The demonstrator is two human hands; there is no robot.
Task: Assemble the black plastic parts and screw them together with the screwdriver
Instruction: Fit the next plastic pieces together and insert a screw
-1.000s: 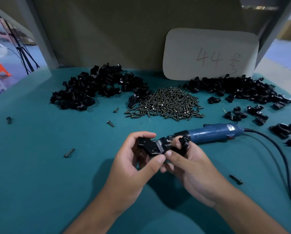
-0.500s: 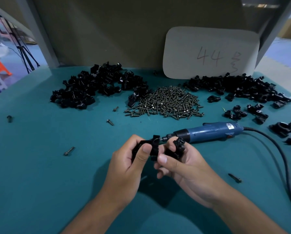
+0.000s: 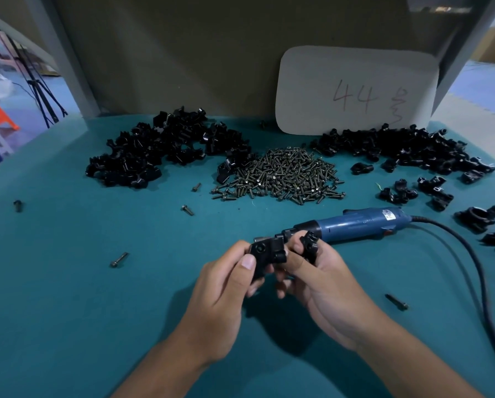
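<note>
1. The teal counter [image 3: 68, 282] lies bare to the left of the hands, apart from loose screws [image 3: 119, 259].
2. The left hand [image 3: 223, 294] pinches a black plastic part [image 3: 266, 254] above the counter, grip clenched on it.
3. The right hand [image 3: 321, 282] grips a second black part [image 3: 309, 245], touching the first.
4. The screwdriver [image 3: 355, 224] lies just behind them, long axis left to right, tip pointing left.
5. A screw pile [image 3: 280, 175] sits between two heaps of black parts [image 3: 154, 150].
</note>
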